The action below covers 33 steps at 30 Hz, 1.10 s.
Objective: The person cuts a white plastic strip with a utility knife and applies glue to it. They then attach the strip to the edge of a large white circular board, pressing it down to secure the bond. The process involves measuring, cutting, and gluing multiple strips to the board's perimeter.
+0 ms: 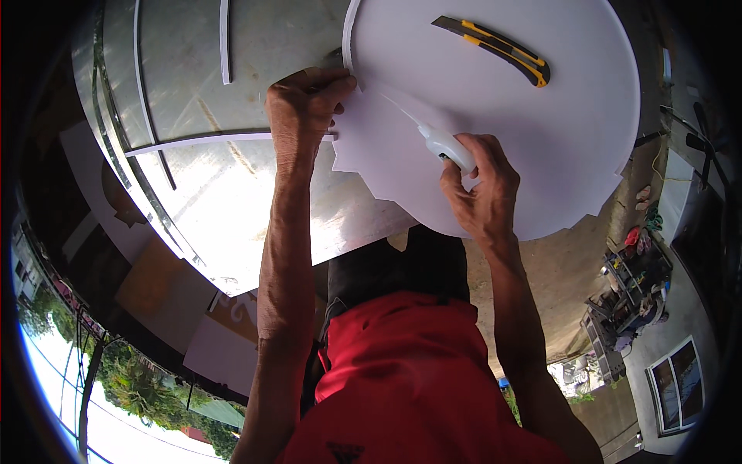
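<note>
A large white sheet (572, 147) with a curved outline and several notches along its near edge lies in front of me. Against its left rim stands a thin white strip (348, 35). My left hand (305, 100) is closed in a pinch on this strip where it meets the sheet's edge. In my right hand (491, 182) is a small white squeeze bottle (446, 145), tilted over the sheet. Its long thin nozzle points toward my left fingertips; whether the tip touches the sheet I cannot tell. A yellow and black utility knife (506, 54) rests on the sheet, blade out.
Beneath the sheet is a shiny tabletop (255, 93). A long pale strip (209, 140) crosses it and passes behind my left wrist. Another strip (225, 42) lies farther off. Cluttered tools (630, 286) stand at the right, near a wall with a window (678, 385).
</note>
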Motion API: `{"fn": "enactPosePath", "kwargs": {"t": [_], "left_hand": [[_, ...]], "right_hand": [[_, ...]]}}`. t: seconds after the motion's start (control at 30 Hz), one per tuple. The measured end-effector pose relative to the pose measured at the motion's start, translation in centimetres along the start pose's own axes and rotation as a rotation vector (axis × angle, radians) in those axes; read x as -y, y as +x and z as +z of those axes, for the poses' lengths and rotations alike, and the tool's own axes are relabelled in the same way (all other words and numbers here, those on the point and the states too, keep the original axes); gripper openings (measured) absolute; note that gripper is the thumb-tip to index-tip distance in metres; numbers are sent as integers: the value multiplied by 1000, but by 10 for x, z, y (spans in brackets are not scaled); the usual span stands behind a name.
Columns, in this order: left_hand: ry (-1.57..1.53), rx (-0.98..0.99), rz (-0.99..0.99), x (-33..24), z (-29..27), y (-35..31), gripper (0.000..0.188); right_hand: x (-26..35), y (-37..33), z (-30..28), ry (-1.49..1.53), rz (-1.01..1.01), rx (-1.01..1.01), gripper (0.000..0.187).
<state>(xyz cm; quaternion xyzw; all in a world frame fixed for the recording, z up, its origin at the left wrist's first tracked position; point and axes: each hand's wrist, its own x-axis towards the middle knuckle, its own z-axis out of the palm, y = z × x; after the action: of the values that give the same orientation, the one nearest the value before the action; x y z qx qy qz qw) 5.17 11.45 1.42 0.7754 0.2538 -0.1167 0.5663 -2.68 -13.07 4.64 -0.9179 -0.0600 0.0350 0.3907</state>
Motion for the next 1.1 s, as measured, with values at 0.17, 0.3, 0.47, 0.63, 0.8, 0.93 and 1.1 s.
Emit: {"fn": "enactPosePath", "kwargs": {"t": [0.17,0.3,0.47,0.63,0.8,0.93,1.1], "left_hand": [[15,4,-6,-4,-1,-2,23],[24,2,-9,-5,-1,-3,23],[14,-10,-1,-2,0,-2,23],[10,-10,12,0,0,-1,23],[9,-17,6,-1,1,-2,23],[4,-13,0,-2,0,-2,23],[16,-12,14,-2,0,-2,24]], "right_hand": [[2,0,-3,8,6,12,38],[0,-1,-6,15,2,16,38],[1,-1,-12,22,22,32,37],[0,-1,-14,25,25,40,37],[0,-2,-16,26,26,54,37],[-2,-5,-18,26,17,53,38],[-2,-9,-21,25,49,59,37]]}}
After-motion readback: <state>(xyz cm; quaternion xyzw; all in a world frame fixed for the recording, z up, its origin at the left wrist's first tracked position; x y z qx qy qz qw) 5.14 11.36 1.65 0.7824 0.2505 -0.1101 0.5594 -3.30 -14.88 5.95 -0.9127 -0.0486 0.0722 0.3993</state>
